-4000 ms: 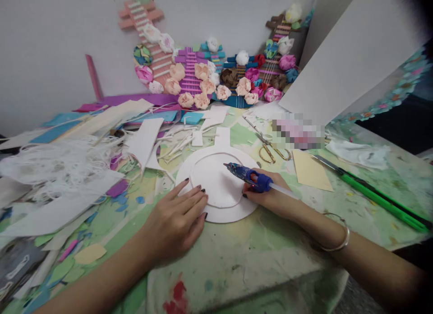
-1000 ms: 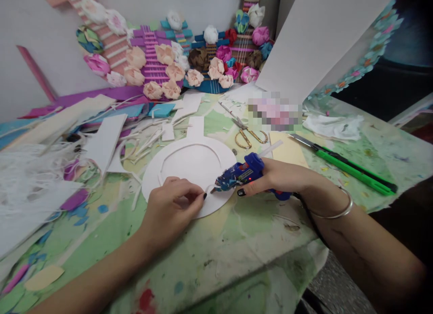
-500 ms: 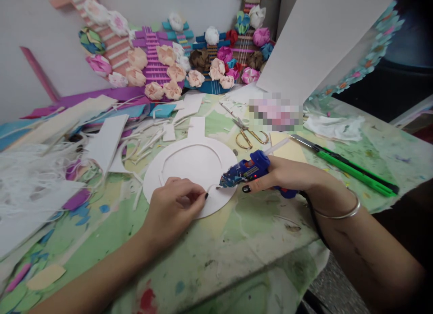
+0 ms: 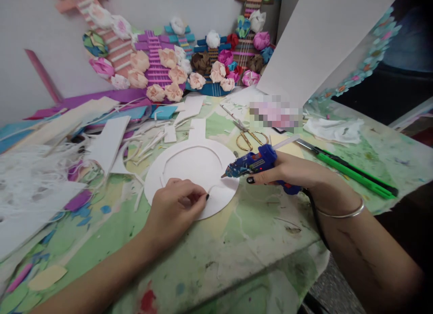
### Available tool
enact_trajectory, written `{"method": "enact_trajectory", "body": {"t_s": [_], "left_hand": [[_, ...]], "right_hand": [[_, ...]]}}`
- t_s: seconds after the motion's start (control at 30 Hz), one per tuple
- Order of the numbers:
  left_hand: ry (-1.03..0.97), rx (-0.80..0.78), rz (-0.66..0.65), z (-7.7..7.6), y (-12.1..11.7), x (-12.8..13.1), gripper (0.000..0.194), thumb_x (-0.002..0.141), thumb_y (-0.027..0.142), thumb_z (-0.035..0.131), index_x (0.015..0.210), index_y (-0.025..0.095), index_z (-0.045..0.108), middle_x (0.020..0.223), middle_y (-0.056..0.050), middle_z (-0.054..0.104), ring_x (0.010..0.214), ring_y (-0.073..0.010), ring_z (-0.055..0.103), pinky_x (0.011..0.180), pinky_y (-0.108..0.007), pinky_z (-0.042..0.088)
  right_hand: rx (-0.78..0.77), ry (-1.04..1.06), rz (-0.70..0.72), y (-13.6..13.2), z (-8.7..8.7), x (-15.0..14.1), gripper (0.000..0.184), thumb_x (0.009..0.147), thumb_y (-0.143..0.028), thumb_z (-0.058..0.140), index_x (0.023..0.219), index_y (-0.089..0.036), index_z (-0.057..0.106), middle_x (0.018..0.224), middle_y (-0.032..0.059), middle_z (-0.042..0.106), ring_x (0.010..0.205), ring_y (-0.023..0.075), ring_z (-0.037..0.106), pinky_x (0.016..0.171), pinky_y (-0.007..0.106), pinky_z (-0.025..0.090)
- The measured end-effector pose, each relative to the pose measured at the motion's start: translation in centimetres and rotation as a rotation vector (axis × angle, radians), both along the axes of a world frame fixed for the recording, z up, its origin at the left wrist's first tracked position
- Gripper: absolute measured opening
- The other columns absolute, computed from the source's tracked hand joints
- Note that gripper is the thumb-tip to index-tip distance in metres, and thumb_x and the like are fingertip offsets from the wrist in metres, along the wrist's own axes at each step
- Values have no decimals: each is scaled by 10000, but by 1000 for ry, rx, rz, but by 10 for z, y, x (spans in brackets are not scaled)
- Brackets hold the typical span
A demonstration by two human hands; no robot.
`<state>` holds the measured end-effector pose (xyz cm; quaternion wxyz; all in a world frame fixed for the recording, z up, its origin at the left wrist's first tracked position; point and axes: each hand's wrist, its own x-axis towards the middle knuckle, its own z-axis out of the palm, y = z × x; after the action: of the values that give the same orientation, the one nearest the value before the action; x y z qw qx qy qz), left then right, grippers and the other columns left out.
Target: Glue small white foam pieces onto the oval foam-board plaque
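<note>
A round white cutout (image 4: 189,169) with a short tab at its far end lies flat on the table. A thin white strip (image 4: 216,186) runs in a curve along it, partly hidden by my fingers. My left hand (image 4: 177,201) rests on the cutout's near side, thumb and forefinger pinched on the strip's near part. In my right hand (image 4: 287,172) is a blue hot glue gun (image 4: 252,164), a clear glue stick poking out of its back. Its nozzle points left, just above the cutout's right part, near the strip.
Gold-handled scissors (image 4: 248,140) lie behind the glue gun, and a green utility knife (image 4: 355,172) is to the right. White scraps and strings (image 4: 37,187) crowd the left. Paper-flower guitar shapes (image 4: 155,66) lean on the wall. A white panel (image 4: 324,43) stands at back right.
The glue gun's nozzle has moved slightly away from me and to the right, off the strip it was at. My left hand stays in the same place on the cutout.
</note>
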<state>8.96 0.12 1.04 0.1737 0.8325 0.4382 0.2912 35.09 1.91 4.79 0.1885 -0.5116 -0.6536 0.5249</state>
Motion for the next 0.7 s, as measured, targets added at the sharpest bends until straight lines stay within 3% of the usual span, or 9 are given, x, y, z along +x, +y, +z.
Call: {"method": "enact_trajectory", "body": {"t_s": [0.17,0.33,0.5,0.7], "left_hand": [[4,-18,11,0,1,1,90,760,172,591,688,200,637,637,41,635,615,-109,546,675,-268,412],[33,15,-4,0,1,4,90,756,156,589,686,194,632,626,42,626,593,-107,534,669,-276,398],[58,72,-23,0,-1,5,99,780,158,570,706,186,631,626,33,609,589,-108,510,645,-278,377],[85,103,-42,-2,-1,6,107,796,158,558,722,180,632,643,20,603,605,-115,498,647,-285,371]], "right_hand": [[197,97,-108,1,-1,-4,187,631,-274,737,720,-180,602,636,-11,553,583,128,497,492,238,385],[250,110,-129,2,-19,-25,181,632,-263,722,764,-175,634,806,41,667,745,178,601,664,284,473],[397,47,-183,0,-38,-46,137,642,-204,676,765,-189,617,751,18,670,672,156,608,618,269,473],[450,6,-167,-2,-40,-52,145,636,-201,679,750,-195,590,729,0,661,655,141,602,612,256,461]]}}
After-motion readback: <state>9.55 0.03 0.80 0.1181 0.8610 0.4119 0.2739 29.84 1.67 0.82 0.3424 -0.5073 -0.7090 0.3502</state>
